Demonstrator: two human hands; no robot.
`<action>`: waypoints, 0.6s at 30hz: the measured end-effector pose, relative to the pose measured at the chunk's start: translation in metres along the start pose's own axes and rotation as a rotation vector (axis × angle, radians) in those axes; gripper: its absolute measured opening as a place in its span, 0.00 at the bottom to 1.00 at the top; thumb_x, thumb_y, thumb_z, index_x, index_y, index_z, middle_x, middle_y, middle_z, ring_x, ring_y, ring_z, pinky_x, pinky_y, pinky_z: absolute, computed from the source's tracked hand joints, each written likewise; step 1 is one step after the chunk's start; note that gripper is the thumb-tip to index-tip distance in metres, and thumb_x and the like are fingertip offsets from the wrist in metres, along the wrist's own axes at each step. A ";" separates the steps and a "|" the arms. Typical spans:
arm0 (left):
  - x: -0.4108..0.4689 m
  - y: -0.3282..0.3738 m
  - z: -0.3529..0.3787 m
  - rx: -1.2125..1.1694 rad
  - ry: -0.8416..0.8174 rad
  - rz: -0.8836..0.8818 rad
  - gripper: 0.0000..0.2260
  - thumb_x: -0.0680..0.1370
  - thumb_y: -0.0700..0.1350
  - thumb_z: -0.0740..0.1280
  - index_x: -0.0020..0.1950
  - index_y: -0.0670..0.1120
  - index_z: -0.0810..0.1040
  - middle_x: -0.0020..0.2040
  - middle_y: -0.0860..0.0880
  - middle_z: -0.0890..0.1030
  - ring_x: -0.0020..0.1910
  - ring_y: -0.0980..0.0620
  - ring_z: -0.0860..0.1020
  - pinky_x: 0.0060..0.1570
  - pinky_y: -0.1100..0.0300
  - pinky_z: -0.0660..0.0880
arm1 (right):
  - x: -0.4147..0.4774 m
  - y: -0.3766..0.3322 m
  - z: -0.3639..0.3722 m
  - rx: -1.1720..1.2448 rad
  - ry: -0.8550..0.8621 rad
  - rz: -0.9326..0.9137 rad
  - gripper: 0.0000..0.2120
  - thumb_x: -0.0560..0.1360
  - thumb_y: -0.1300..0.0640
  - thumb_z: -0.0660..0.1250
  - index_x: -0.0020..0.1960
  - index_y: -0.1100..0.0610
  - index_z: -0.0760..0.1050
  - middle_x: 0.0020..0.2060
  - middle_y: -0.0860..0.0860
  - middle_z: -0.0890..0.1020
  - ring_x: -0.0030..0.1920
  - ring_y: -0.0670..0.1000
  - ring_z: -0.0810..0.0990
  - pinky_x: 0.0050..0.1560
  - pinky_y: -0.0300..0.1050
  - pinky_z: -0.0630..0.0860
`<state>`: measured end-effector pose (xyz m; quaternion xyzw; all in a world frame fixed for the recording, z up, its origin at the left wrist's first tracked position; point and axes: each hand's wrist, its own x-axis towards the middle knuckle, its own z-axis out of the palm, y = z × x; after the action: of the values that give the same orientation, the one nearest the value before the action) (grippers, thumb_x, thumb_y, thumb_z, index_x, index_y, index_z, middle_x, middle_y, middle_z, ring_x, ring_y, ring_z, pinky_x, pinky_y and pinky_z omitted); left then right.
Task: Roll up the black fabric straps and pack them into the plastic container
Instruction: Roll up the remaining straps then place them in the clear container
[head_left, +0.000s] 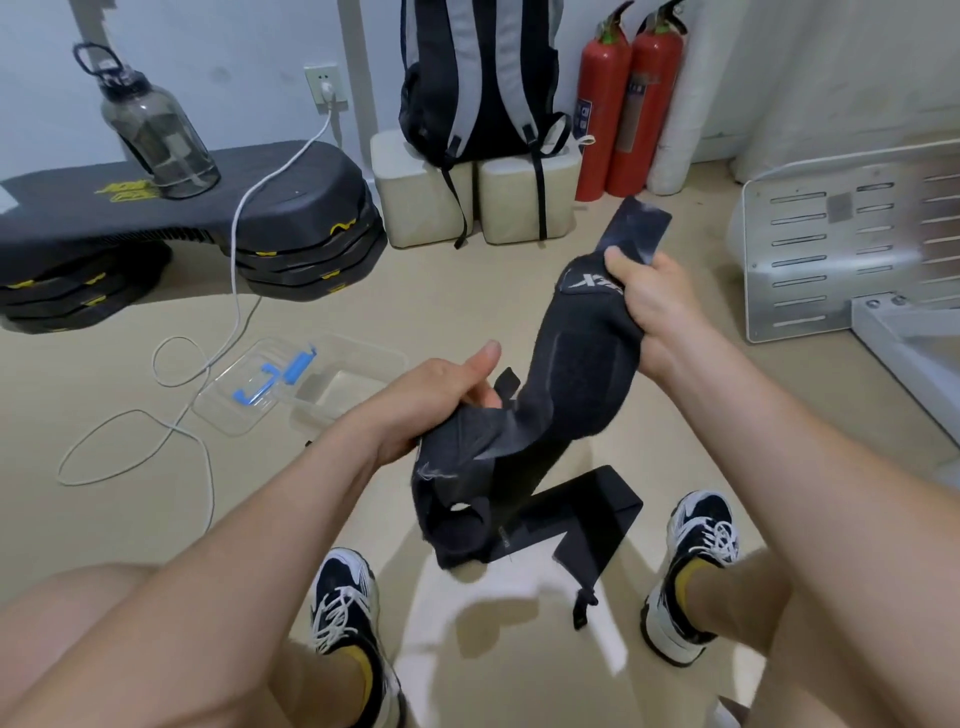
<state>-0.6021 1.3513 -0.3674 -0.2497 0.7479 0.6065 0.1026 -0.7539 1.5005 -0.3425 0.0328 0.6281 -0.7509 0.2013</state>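
— What are the hands doing?
— The right hand grips the padded black fabric strap near its top. The left hand holds the lower end, with the tails dangling.
— And the plastic container?
— On the floor, beyond the left hand.

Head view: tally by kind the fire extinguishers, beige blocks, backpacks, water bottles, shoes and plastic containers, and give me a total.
Fire extinguishers: 2
Beige blocks: 2
Backpack: 1
Water bottle: 1
Shoes: 2
Plastic container: 1
Total: 9
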 end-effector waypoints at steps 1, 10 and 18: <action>-0.004 0.004 0.001 -0.068 -0.080 0.018 0.24 0.72 0.64 0.66 0.30 0.46 0.80 0.28 0.50 0.79 0.27 0.56 0.76 0.32 0.66 0.72 | 0.000 0.000 0.001 0.003 -0.012 0.039 0.08 0.80 0.57 0.66 0.58 0.58 0.78 0.45 0.54 0.84 0.38 0.51 0.84 0.34 0.42 0.81; -0.001 0.019 -0.002 -0.597 0.095 0.148 0.15 0.80 0.49 0.65 0.36 0.43 0.73 0.25 0.50 0.72 0.23 0.55 0.70 0.30 0.61 0.71 | -0.014 0.013 -0.010 0.063 -0.675 0.379 0.29 0.73 0.41 0.67 0.63 0.62 0.78 0.60 0.61 0.82 0.60 0.60 0.81 0.62 0.56 0.77; -0.008 0.031 -0.001 -0.688 0.073 0.099 0.14 0.82 0.49 0.61 0.39 0.45 0.72 0.23 0.53 0.69 0.19 0.58 0.67 0.23 0.67 0.70 | -0.017 0.011 -0.009 -0.707 -0.469 -0.151 0.26 0.72 0.71 0.70 0.65 0.52 0.72 0.56 0.49 0.81 0.59 0.51 0.78 0.60 0.50 0.73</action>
<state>-0.6107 1.3567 -0.3364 -0.2547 0.5142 0.8178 -0.0442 -0.7359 1.5118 -0.3498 -0.2556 0.7846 -0.4894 0.2821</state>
